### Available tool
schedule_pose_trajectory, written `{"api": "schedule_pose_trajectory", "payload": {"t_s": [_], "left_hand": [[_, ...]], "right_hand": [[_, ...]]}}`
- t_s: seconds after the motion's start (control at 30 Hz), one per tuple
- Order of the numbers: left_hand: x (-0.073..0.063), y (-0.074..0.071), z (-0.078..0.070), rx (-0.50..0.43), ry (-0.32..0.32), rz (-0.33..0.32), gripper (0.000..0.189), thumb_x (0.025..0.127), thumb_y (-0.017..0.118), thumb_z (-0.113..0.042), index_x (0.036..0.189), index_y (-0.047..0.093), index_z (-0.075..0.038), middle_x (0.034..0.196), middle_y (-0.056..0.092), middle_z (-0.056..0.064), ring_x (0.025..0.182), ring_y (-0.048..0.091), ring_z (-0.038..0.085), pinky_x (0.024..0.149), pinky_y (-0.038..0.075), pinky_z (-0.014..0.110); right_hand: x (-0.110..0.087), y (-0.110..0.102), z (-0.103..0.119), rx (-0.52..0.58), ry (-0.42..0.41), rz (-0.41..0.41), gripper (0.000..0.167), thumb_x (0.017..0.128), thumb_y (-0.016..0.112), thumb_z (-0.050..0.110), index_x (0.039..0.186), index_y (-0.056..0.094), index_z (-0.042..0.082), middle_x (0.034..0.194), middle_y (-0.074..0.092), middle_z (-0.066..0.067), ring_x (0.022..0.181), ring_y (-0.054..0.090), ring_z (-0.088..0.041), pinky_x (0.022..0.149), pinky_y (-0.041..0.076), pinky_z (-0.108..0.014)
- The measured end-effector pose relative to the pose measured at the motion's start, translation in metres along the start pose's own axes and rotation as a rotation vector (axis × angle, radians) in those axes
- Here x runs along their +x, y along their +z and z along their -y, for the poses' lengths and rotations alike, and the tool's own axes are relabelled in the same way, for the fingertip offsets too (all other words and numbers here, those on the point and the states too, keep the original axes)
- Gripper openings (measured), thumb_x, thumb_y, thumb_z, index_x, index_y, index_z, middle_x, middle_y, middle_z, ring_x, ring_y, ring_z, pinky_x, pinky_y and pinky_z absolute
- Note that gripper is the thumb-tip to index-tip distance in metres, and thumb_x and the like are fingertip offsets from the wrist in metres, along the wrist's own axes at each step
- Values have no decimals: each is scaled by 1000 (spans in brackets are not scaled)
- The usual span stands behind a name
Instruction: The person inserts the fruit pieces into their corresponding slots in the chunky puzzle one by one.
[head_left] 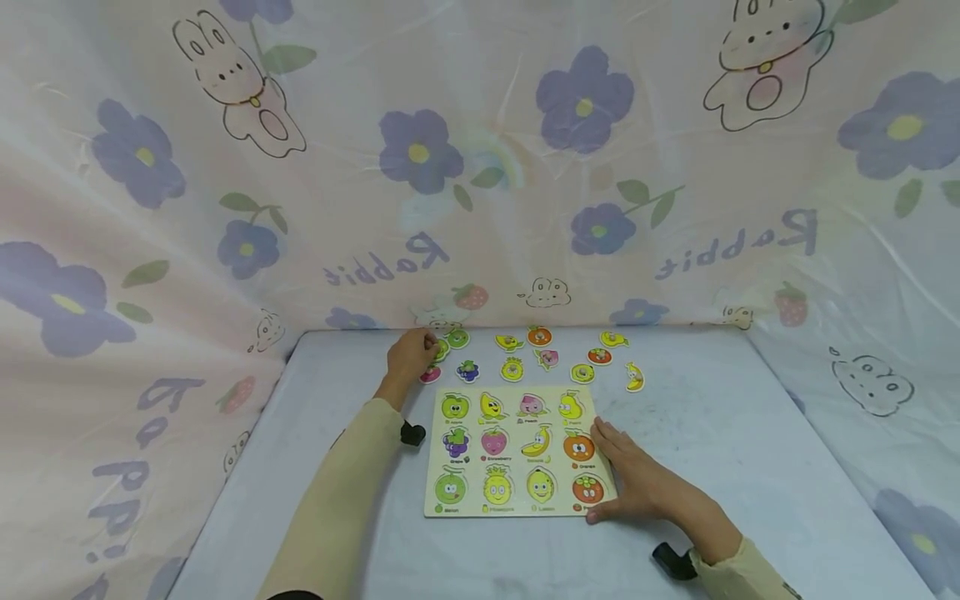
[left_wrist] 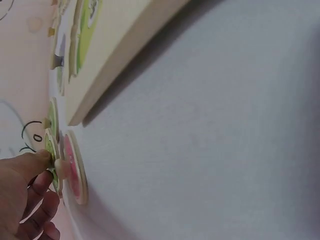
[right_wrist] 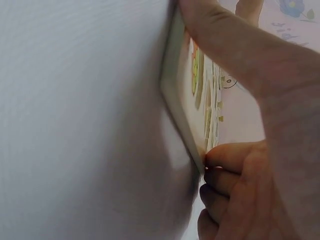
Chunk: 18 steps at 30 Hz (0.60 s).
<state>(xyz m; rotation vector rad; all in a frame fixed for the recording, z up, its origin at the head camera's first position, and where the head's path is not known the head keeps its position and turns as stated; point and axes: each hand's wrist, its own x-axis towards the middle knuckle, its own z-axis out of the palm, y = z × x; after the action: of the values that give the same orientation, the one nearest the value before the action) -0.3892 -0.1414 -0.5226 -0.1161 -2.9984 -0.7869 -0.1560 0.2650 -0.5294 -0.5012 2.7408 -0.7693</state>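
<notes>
In the head view, my left hand point(head_left: 412, 357) is at the far left of the loose pieces, pinching a green fruit puzzle piece point(head_left: 442, 350). The left wrist view shows thumb and fingers at this green piece point(left_wrist: 52, 142), with its pale knob standing out. Just beside it lies a pink strawberry piece point(left_wrist: 76, 172). A wooden fruit puzzle board point(head_left: 517, 508) lies flat, printed with rows of labelled fruits. My right hand point(head_left: 637, 479) holds the board's near right corner, thumb on the near edge and fingers along the right side, as the right wrist view also shows point(right_wrist: 235, 195).
Behind the board, several loose knobbed pieces are scattered, among them grapes point(head_left: 468, 371), a pineapple point(head_left: 512, 369), a peach point(head_left: 547, 358), an orange point(head_left: 539, 336) and a banana point(head_left: 634, 377). A patterned curtain point(head_left: 495, 217) borders the white table point(head_left: 720, 417) at the back and sides.
</notes>
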Motion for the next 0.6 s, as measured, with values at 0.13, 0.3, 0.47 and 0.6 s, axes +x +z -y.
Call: {"api": "schedule_pose_trajectory", "payload": {"t_s": [0.13,0.3,0.47,0.6], "left_hand": [[-3,-1,1,-24,17,-25,16,105,73,-22,114,73,-9,107,73,6,93,67,22,85,56,44],[-13,-3,0,-69,37,-21,15,104,75,-21,114,74,-11,106,73,4,85,68,19,82,55,41],[-27,-4,-4,-57,112,-22,17,104,75,-24,116,75,-12,110,73,3,92,67,19,83,56,42],[-36,-3,-8,-46,171,-18,18,104,74,-25,117,75,-12,112,71,3,93,65,20,82,56,41]], "right_hand": [[0,0,0,5,-13,-3,146,64,95,69,168,24,-3,177,17,-24,161,17,-51,128,21,-67],[2,1,0,1,2,5,146,64,94,72,169,24,-2,177,16,-22,162,16,-50,128,21,-66],[3,1,0,-3,20,12,147,64,94,73,169,23,-1,178,15,-22,162,16,-50,128,21,-66],[2,1,0,-5,14,8,147,64,94,72,169,23,-2,177,15,-23,161,16,-50,129,20,-65]]}}
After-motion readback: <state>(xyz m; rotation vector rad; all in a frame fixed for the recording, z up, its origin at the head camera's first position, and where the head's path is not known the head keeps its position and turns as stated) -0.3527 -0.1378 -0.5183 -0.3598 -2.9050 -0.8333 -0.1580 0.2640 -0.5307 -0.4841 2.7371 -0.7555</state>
